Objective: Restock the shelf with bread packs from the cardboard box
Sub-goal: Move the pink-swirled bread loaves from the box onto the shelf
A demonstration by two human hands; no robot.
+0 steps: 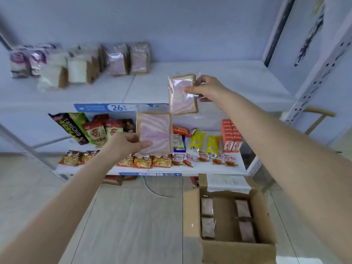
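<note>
Now L grip (125, 143) tight on bread pack (155, 133), R grip (207, 88) on 2nd pack (182, 94) by shelf (228, 82).

Pink-and-cream marbled bread packs (154, 133) with tan crusts, clear-wrapped, against a white shelf (228, 82) edged with a blue price strip (91, 108) — yellow sachets (197, 142), red-and-white cartons (231, 136) and a plain brown cardboard box (238, 250).

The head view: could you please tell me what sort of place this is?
Probably a small shop: white metal shelves with a blue price strip, rows of packaged snacks, and an open brown cardboard box.
</note>
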